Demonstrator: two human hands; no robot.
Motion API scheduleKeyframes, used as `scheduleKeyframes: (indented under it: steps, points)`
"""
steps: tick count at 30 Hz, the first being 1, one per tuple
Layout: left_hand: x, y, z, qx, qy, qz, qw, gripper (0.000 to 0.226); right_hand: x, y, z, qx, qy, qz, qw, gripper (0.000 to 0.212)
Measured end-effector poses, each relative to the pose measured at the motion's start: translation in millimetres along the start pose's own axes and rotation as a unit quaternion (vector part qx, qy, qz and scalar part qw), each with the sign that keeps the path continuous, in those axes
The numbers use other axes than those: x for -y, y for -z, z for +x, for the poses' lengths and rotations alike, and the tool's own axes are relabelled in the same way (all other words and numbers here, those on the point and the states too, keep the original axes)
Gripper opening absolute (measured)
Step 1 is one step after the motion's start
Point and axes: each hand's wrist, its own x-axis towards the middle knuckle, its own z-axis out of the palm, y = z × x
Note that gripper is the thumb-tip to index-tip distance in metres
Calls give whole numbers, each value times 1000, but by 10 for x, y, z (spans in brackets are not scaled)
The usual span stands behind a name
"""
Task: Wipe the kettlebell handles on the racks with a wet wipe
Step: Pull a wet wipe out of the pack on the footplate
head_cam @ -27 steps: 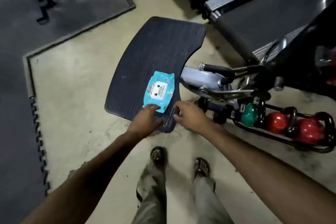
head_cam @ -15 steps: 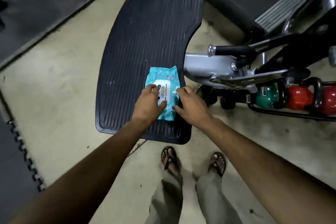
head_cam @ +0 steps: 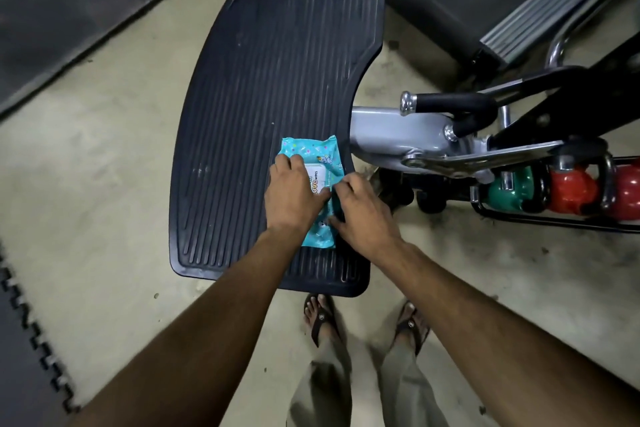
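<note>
While the fingers [head_cam: 286, 163] of the left hand [head_cam: 294, 194] lie over the far half of the pack of wipes [head_cam: 311, 152], pressing it flat with the thumb across the white lid, the right hand [head_cam: 363, 215] comes in from the side, fingers [head_cam: 341, 186] curled and pinching the wrapper at the pack's right edge. The teal pack sits on a ribbed black platform [head_cam: 263, 80], near its right rim and toward the near end. Off to the right, well apart from both hands, the kettlebells wait in their rack [head_cam: 554, 222] on the floor [head_cam: 104, 166]: a green one [head_cam: 509, 189], then a red one [head_cam: 571, 189], another red [head_cam: 628, 194] at the frame's edge. Grey machine arm [head_cam: 391, 135] between platform and rack, sandalled feet [head_cam: 322, 319] below.
</note>
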Motion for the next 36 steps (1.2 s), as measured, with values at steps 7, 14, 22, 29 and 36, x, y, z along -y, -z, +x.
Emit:
scheduleKeyframes:
  steps: [7, 14, 22, 29, 36]
  points:
    - [191, 160, 75, -3, 29, -144, 989, 35, 20, 34, 5, 16, 5, -13, 1000, 50]
    - [445, 105, -61, -44, -145, 28, 988, 57, 145, 176, 164, -18, -5, -34, 999, 28]
    - [559, -69, -122, -56, -118, 76, 989, 54, 316, 91, 455, -9, 49, -62, 997, 17]
    - [581, -68, -119, -53, -113, 63, 990, 56, 324, 84, 567, -3, 85, -100, 991, 18]
    - [597, -68, -119, -42, -101, 40, 993, 63, 351, 88, 639, 21, 121, -106, 987, 26]
